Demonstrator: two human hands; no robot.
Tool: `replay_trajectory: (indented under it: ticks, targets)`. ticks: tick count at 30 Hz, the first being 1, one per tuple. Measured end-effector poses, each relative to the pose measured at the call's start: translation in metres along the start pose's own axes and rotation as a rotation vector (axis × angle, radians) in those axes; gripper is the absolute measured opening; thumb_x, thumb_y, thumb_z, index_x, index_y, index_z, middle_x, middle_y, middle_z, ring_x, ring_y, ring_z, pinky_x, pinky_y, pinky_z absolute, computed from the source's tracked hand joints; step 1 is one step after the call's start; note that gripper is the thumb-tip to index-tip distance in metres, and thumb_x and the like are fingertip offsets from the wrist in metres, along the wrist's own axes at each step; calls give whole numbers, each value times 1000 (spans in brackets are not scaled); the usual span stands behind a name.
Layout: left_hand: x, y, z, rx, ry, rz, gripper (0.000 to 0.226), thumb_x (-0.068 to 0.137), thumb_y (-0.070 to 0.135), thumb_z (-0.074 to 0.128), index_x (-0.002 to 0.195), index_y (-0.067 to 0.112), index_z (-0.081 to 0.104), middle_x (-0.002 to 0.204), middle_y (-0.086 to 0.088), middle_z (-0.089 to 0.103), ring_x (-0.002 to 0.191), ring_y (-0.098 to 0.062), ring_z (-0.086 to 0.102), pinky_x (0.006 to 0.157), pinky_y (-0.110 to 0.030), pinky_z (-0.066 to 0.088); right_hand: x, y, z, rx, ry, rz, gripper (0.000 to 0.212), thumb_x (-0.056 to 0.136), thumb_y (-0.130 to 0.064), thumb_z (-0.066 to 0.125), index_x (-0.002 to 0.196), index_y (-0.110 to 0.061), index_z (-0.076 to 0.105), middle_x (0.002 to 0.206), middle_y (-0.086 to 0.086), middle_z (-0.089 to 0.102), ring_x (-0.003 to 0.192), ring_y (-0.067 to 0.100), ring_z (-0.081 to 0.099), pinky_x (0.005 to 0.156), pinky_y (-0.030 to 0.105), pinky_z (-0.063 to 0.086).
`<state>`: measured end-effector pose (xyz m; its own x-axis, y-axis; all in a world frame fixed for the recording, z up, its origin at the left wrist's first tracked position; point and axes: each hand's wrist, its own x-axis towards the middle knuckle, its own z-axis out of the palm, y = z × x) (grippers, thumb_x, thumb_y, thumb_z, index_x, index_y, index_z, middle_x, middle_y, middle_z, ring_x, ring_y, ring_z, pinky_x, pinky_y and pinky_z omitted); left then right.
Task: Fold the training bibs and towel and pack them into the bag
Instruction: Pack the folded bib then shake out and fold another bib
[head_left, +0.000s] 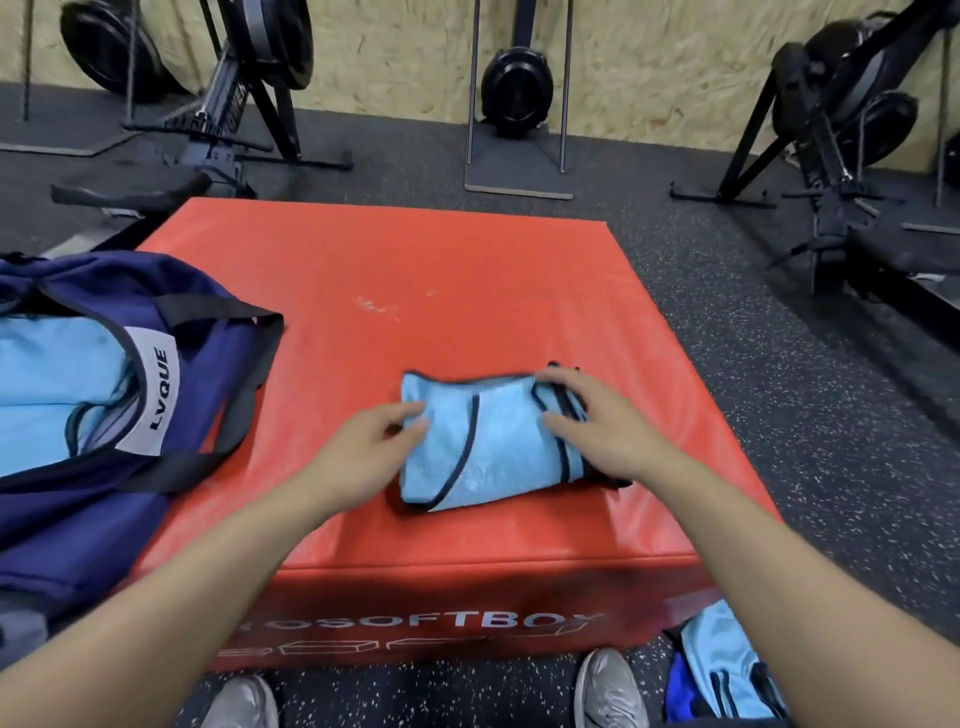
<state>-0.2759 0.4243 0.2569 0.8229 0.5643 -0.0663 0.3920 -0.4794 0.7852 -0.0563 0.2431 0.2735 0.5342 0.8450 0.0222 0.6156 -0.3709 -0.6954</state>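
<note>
Left hand (363, 447) pinches the left edge of a folded light-blue mesh bib (488, 441); right hand (597, 421) rests on its right end, fingers spread. Bib lies on a red padded vinyl box (415, 291). Navy fabric bag (171, 415) beside, open, holding blue bibs.

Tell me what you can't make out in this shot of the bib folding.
- Head view: what lies deep inside the open navy duffel bag is cut off by the left edge.
- Right end of the folded light-blue mesh bib is covered by the right hand.
- Light-blue fabric pile on the floor: bottom edge crops it, count unclear.
- No towel identifiable.
</note>
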Motion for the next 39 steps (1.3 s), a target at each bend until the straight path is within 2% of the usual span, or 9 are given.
replay_trajectory:
  ticks: [2,8,13,16,20,24,29,33,39]
  targets:
    - [5,-18,11,204,12,9,74,81,63,42,136,16,61,132,1,59,121,-20,52,110,-31,34,8,15,17,-215,-28,23,44,90,-13,63,133,-24,60,128,0,58,122,20,53,103,27,39]
    - [4,-26,14,511,50,84,72,85,57,31,150,29,42,154,8,39,139,-21,32,111,-42,28,9,11,24,-419,19,86,46,87,-10,57,130,-26,61,127,0,52,121,22,46,97,33,41]
    - [2,-43,18,735,80,84,73,88,65,4,155,44,26,166,6,18,153,-22,13,118,-43,15,17,-18,44,-723,375,-185,38,89,-20,58,127,-13,62,145,15,47,138,34,39,116,47,30]
    - [-1,-48,14,824,140,57,66,97,57,14,155,33,34,159,-3,38,148,-27,32,116,-48,28,19,-20,75,-709,222,-180,60,101,-38,31,152,-6,36,163,14,25,153,28,18,125,46,15]
    - [-8,-49,-1,830,160,40,67,98,52,18,150,19,45,150,-5,51,141,-25,45,111,-47,39,16,-3,88,-734,16,4,88,86,-52,-11,160,-10,12,168,7,7,155,18,1,123,34,-8]
    - [-19,-55,-12,838,156,93,66,99,52,19,144,17,53,145,-2,56,139,-22,47,110,-45,41,26,-32,96,-643,179,-121,75,95,-47,-1,159,-10,10,167,3,2,155,15,-2,125,36,-5]
    - [-33,-66,-20,853,163,136,65,100,54,21,142,19,55,143,0,57,138,-19,48,109,-43,42,25,-38,122,-600,-65,-105,71,99,-49,3,160,-15,0,168,-2,-9,152,9,-16,125,34,-9]
    - [-42,-71,-29,849,172,158,62,100,52,26,139,17,59,140,-1,60,135,-20,52,106,-42,46,35,-57,125,-582,43,-165,78,90,-49,-7,159,-14,0,165,-4,-10,152,9,-14,124,32,-10]
    - [-52,-80,-39,838,196,161,63,100,52,24,138,17,59,140,1,60,136,-18,51,108,-41,45,33,-70,146,-598,-11,-142,69,99,-46,2,160,-14,1,167,-2,-9,153,10,-14,125,34,-6]
